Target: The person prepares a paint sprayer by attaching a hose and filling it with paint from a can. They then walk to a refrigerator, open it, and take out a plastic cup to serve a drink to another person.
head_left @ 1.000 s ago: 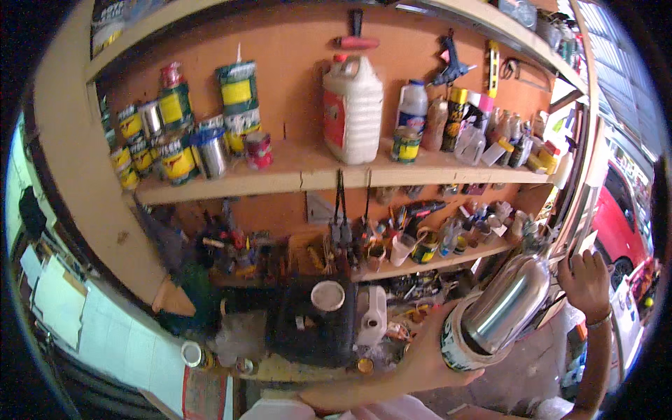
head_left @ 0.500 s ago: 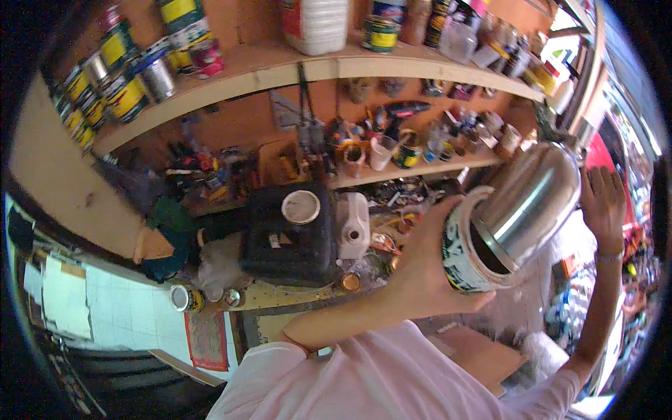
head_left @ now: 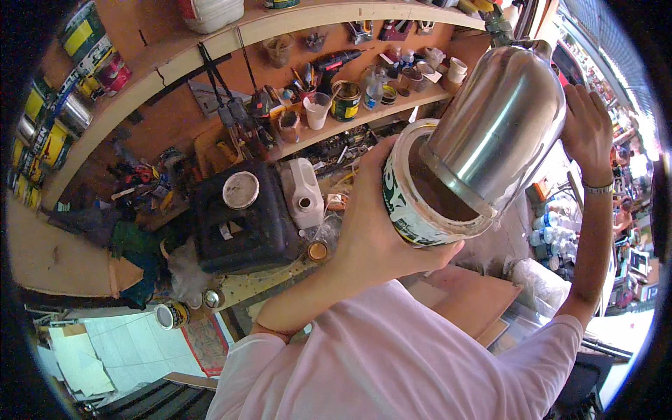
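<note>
My left hand (head_left: 371, 217) is wrapped around a white and green paint can (head_left: 414, 227) with a paint-crusted rim. A shiny, rounded metal cup (head_left: 500, 122) is tipped over the can, its open edge lowered into the mouth. A brownish residue shows inside the can. At the cup's right side is my right hand (head_left: 588, 129), raised, with its back showing and its fingers against the metal. The cup partly hides that hand's grip. A dull metal fitting (head_left: 500, 29) shows beyond the cup's rounded end.
Below the shelf (head_left: 315, 21) stand a black jerrycan (head_left: 245, 241) with a white lid on top and a pale plastic bottle (head_left: 302, 189). A plastic cup (head_left: 317, 112), an open tin (head_left: 345, 101) and a drill (head_left: 336, 61) are behind. Cardboard (head_left: 469, 297) lies below.
The view has swung right and come closer to the cup and can. Both hands stay with them, and the cup still leans into the can's mouth.
</note>
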Demonstrator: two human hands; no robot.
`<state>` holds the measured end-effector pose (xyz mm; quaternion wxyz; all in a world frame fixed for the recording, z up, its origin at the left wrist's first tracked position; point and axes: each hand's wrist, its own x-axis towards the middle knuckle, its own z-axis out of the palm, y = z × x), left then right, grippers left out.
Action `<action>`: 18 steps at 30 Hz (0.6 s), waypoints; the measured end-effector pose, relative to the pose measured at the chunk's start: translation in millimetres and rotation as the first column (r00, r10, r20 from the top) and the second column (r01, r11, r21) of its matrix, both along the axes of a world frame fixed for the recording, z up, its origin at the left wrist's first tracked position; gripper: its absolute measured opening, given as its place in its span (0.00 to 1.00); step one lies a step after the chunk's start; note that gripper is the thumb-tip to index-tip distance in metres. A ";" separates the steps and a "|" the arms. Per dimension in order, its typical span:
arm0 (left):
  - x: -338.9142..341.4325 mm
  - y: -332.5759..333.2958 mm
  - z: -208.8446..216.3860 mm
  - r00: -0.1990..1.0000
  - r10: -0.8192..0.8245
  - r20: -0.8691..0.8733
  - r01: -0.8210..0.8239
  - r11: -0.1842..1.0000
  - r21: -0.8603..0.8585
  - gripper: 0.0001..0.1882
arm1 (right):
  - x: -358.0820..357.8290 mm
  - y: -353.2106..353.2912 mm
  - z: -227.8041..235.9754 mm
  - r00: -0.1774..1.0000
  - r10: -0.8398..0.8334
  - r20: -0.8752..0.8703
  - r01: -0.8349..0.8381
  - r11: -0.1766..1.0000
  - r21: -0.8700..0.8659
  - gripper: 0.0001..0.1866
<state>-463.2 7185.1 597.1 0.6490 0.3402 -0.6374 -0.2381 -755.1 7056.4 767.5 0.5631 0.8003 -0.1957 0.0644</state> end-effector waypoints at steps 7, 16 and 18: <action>-5.2 -1.0 -12.5 0.997 -0.045 -0.060 0.048 0.997 0.060 0.60 | -16.5 -5.6 5.2 0.999 -0.007 0.043 0.010 0.997 -0.077 0.21; -9.5 -8.4 -20.0 1.000 0.009 0.025 -0.009 1.000 0.003 0.59 | -51.3 -11.3 29.5 0.994 0.030 0.108 -0.022 0.997 -0.067 0.20; -9.6 -8.5 -19.5 0.997 0.048 0.059 -0.046 0.999 -0.023 0.58 | -55.6 -10.8 34.4 0.997 -0.026 0.075 0.028 0.999 -0.033 0.20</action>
